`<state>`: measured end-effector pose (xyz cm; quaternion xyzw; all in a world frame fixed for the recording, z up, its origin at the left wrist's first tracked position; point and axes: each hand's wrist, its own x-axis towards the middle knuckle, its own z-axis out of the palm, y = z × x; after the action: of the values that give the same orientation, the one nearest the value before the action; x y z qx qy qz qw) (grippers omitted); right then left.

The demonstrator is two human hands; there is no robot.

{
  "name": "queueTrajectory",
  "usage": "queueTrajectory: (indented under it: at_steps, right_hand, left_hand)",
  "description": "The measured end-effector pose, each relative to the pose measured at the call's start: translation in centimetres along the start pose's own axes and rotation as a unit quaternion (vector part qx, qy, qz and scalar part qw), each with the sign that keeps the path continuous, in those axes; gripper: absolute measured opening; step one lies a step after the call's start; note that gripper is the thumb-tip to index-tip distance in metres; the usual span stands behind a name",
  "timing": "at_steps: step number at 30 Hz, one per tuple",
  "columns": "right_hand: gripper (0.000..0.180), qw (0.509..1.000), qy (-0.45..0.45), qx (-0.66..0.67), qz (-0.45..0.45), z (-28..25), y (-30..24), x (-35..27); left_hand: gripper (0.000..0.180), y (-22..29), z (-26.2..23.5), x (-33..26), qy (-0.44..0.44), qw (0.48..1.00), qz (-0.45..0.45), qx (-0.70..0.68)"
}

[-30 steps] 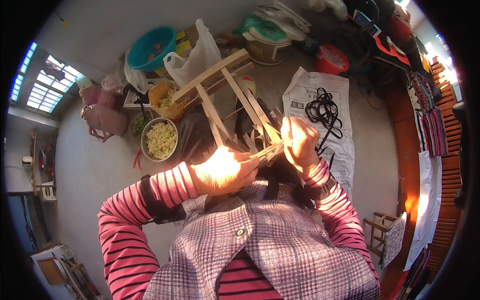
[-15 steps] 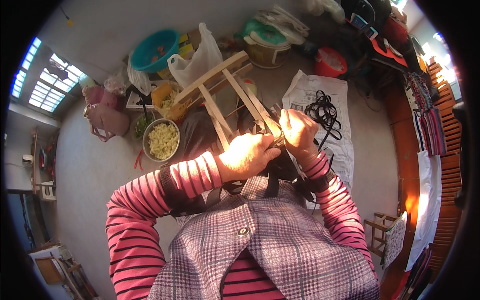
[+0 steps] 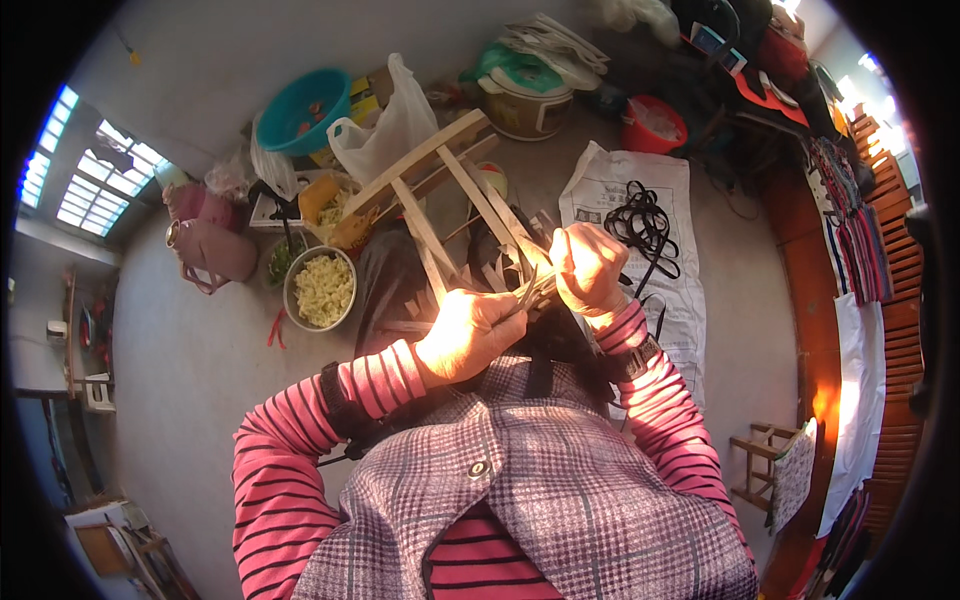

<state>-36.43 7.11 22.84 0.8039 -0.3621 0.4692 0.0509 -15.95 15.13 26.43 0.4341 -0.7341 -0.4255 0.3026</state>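
Observation:
A wooden frame (image 3: 470, 190), looking like a stool frame with two long rails and crossbars, leans across my lap. Flat strips (image 3: 533, 288) are bunched around its near end, between my hands. My left hand (image 3: 468, 335) is closed, thumb and fingers pinching the end of one strip. Close by on the right, my right hand (image 3: 592, 268) makes a fist at the rail's near end and grips the strips there. What lies inside that fist is partly hidden. A black strap (image 3: 645, 228) lies loosely coiled on a white printed sack (image 3: 685, 310) beside my right hand.
A bowl of pale chopped food (image 3: 323, 290) stands on the floor at left, near a pinkish jug (image 3: 215, 250). A teal basin (image 3: 303, 112), a white plastic bag (image 3: 385, 135), a lidded pot (image 3: 525, 100) and a red bucket (image 3: 655, 125) line the back. A small stool (image 3: 780, 465) stands right.
My left hand has drawn back toward my body and a little left, away from the right hand. The strips between the hands show more now. My right hand stays at the frame's near end.

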Motion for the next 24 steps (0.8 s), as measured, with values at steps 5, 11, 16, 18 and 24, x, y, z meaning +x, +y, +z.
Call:
queueTrajectory:
  at_steps: [5,11,16,18,24]
  right_hand:
    - [0.02,0.999,-0.004,0.004,0.032,-0.1,-0.1,-0.3]
    - [0.015,0.999,-0.007,-0.035,0.008,-0.1,-0.8,-0.2]
    - [0.015,1.0,0.0,-0.028,0.007,0.1,-0.4,-0.4]
    - [0.018,0.999,-0.017,-0.035,0.016,0.3,-0.1,-0.9]
    - [0.03,0.989,0.023,0.031,0.145,2.6,-0.1,-3.5]
  left_hand:
    - [0.024,1.2,-0.3,0.3,-0.007,1.0,-0.018,0.015]
    - [0.032,0.6,-1.1,2.8,-0.009,0.973,-0.198,-0.115]
    - [0.032,1.0,-0.6,2.0,-0.053,0.987,-0.144,-0.036]
    - [0.032,1.5,-0.9,1.1,-0.048,0.989,-0.138,-0.035]
    - [0.033,1.5,-4.2,-1.6,0.053,0.944,-0.089,-0.314]
